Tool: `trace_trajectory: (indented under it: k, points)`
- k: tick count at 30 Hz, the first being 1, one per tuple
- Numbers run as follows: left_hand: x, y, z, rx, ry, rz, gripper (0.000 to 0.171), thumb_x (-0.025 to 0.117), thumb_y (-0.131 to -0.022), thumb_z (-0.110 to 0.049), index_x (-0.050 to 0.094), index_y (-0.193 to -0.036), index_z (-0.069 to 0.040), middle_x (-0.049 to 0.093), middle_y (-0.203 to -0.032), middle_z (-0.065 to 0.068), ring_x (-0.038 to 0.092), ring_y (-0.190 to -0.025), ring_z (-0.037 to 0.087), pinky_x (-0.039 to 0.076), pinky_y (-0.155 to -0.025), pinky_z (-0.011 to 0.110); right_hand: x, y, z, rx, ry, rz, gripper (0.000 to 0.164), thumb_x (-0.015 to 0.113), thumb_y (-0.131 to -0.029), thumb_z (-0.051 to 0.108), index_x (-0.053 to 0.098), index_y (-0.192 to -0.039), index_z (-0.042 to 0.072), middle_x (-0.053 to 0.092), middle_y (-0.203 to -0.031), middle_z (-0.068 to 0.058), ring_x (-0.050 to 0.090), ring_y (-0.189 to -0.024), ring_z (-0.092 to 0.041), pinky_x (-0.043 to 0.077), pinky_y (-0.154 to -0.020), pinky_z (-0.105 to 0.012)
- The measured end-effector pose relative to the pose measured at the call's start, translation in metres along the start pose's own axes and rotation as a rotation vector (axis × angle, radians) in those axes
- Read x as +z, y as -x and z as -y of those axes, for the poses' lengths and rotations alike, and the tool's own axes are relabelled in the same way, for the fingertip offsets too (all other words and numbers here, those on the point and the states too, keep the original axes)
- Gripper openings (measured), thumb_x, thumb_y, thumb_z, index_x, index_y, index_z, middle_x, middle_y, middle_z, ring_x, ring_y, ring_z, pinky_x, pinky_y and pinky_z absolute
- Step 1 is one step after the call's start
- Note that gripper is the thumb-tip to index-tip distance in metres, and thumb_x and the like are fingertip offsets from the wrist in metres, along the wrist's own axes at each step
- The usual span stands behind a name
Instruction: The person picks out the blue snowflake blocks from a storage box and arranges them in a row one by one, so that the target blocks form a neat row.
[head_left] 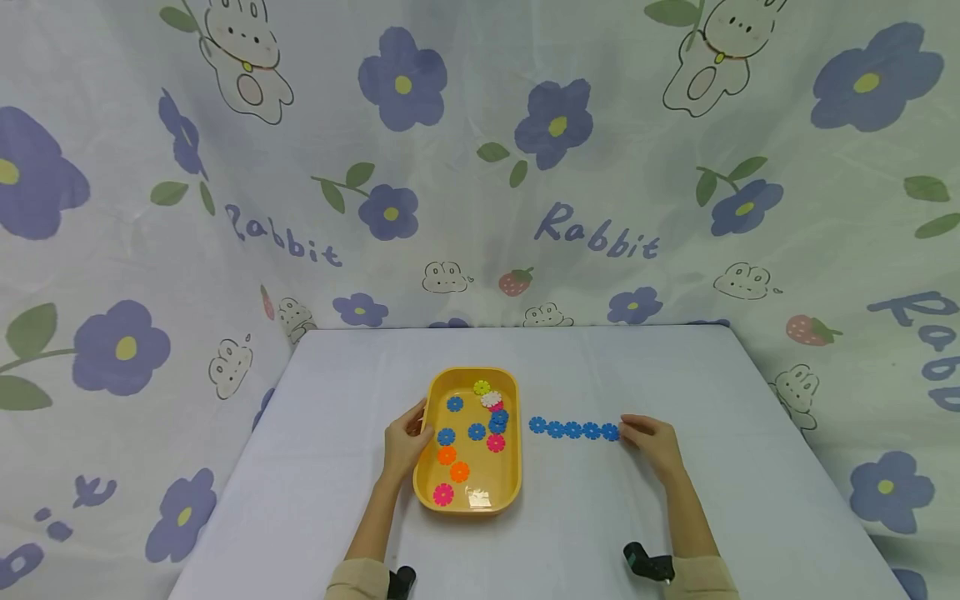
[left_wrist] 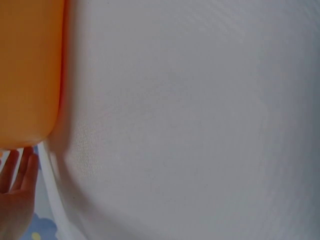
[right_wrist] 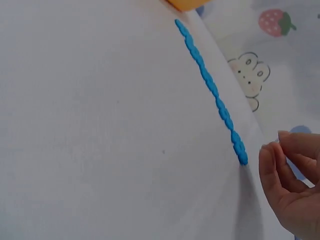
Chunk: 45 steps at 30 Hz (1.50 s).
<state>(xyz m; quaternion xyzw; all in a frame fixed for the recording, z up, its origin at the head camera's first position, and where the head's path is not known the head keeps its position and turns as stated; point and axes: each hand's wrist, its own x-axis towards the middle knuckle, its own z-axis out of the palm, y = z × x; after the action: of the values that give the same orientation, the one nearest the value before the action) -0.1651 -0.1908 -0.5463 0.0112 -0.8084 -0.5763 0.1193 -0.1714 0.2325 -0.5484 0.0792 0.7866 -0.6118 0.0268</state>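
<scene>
A yellow tray [head_left: 480, 500] on the table holds loose flower-shaped discs in blue, pink, orange, white and yellow-green. My left hand [head_left: 405, 440] grips the tray's left side, the thumb at the rim; in the left wrist view its fingers [left_wrist: 29, 175] meet the tray's outer wall [left_wrist: 30, 75]. To the right of the tray, several blue flower discs [head_left: 573, 430] form a joined row. My right hand [head_left: 652, 442] is at the row's right end. In the right wrist view its loosely bent fingers are just apart from the row's end [right_wrist: 242, 157], with nothing visible between them.
The table has a white cloth [head_left: 570, 367]. A curtain [head_left: 480, 192] printed with rabbits and flowers hangs behind and at both sides. Dark wrist devices [head_left: 647, 563] are worn near both sleeve cuffs.
</scene>
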Motion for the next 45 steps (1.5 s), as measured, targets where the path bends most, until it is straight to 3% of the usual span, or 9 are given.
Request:
trace_trajectory:
  k: [6,10,13,20,29,36,40,45]
  points:
    - [-0.001,-0.001,0.001,-0.009,0.008,0.004,0.049,0.062,-0.081,0.0,0.055,-0.13,0.0,0.063,-0.117,0.023,0.063,-0.099,0.036,0.052,-0.087,0.044,0.019,0.004,0.027,-0.018,-0.28,0.085,0.046,0.06,-0.089,0.001,0.044,-0.126,-0.021,0.065,-0.103,-0.016,0.067,-0.085,-0.009,0.054,-0.08,-0.024]
    - [-0.004,0.005,-0.022,0.001,0.004,0.019,0.048,0.06,-0.082,0.004,0.053,-0.129,0.006,0.061,-0.116,0.028,0.062,-0.099,0.04,0.051,-0.087,0.048,0.038,0.004,0.042,-0.021,-0.392,0.15,0.049,0.059,-0.087,-0.004,0.039,-0.127,-0.023,0.067,-0.098,-0.015,0.068,-0.083,-0.014,0.055,-0.079,-0.027]
    - [-0.005,0.01,-0.039,0.01,-0.007,0.028,0.047,0.058,-0.082,0.007,0.051,-0.128,0.011,0.059,-0.116,0.031,0.061,-0.099,0.043,0.05,-0.087,0.051,0.053,0.0,0.045,-0.019,-0.422,0.165,0.05,0.062,-0.086,-0.002,0.041,-0.128,-0.021,0.066,-0.104,-0.022,0.069,-0.083,-0.015,0.055,-0.078,-0.027]
    - [-0.005,0.01,-0.039,-0.001,-0.011,0.036,0.047,0.058,-0.083,0.007,0.051,-0.129,0.01,0.058,-0.118,0.031,0.061,-0.101,0.043,0.05,-0.088,0.05,0.082,-0.003,0.058,-0.049,-0.412,0.186,0.046,0.066,-0.084,0.002,0.05,-0.122,-0.018,0.068,-0.102,-0.019,0.069,-0.086,-0.02,0.056,-0.078,-0.03]
    - [0.0,-0.001,0.0,-0.018,-0.006,0.016,0.049,0.062,-0.082,0.003,0.054,-0.13,0.001,0.062,-0.118,0.024,0.063,-0.1,0.037,0.052,-0.087,0.043,0.117,-0.007,0.075,-0.042,-0.36,0.214,0.041,0.069,-0.084,0.007,0.058,-0.118,-0.011,0.066,-0.105,-0.023,0.069,-0.086,-0.021,0.055,-0.079,-0.035]
    - [0.0,-0.001,0.002,0.011,-0.002,0.001,0.05,0.062,-0.08,0.001,0.056,-0.129,-0.001,0.064,-0.115,0.022,0.064,-0.096,0.036,0.053,-0.085,0.044,0.143,-0.007,0.09,-0.058,-0.352,0.273,0.043,0.066,-0.086,0.005,0.054,-0.123,-0.012,0.058,-0.116,-0.033,0.066,-0.097,-0.032,0.055,-0.078,-0.032]
    - [0.001,-0.001,0.001,0.013,0.0,0.003,0.049,0.062,-0.08,0.001,0.056,-0.129,0.0,0.063,-0.115,0.023,0.064,-0.097,0.036,0.053,-0.085,0.045,0.156,-0.009,0.095,-0.058,-0.345,0.29,0.044,0.066,-0.085,0.006,0.053,-0.124,-0.011,0.059,-0.116,-0.031,0.067,-0.096,-0.029,0.055,-0.079,-0.033]
    - [0.001,-0.001,0.002,0.001,-0.003,0.004,0.049,0.063,-0.081,0.0,0.056,-0.129,-0.001,0.063,-0.116,0.022,0.064,-0.098,0.036,0.052,-0.086,0.044,0.172,-0.013,0.098,-0.068,-0.381,0.322,0.042,0.065,-0.085,0.001,0.053,-0.123,-0.013,0.058,-0.116,-0.032,0.064,-0.099,-0.037,0.052,-0.084,-0.042]
